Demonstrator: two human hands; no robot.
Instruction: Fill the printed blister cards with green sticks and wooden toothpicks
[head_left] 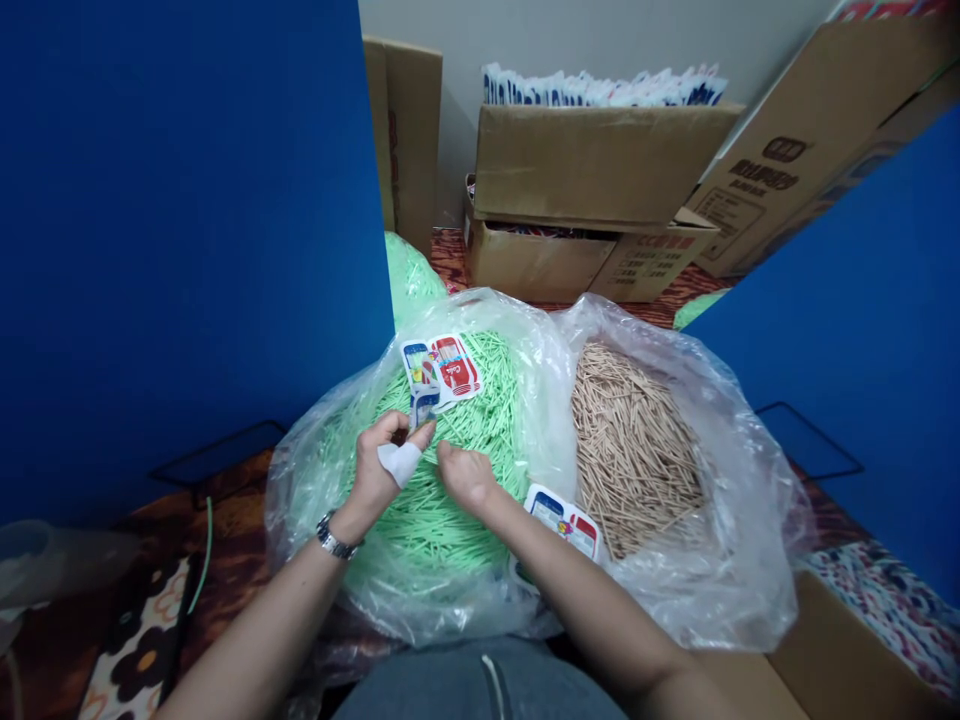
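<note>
My left hand (384, 462), with a white wrap round the thumb and a watch at the wrist, is closed on a small blue and white printed packet (424, 405). Beside it my right hand (466, 478) is curled closed over the light green sticks (435, 530); whatever its fingers hold is hidden. These thin sticks fill a clear plastic bag (544, 400) in front of me. Just past the left hand, printed packets (457, 368) with a red jar picture lie on the sticks. Near my right forearm rest more printed packets (577, 527).
On the right, another clear bag (750, 480) holds brown sticks (637, 450). Cardboard boxes (600, 165) of packets stand at the back. Blue panels (180, 220) rise on both sides. An open carton (840, 650) with packets sits at the lower right.
</note>
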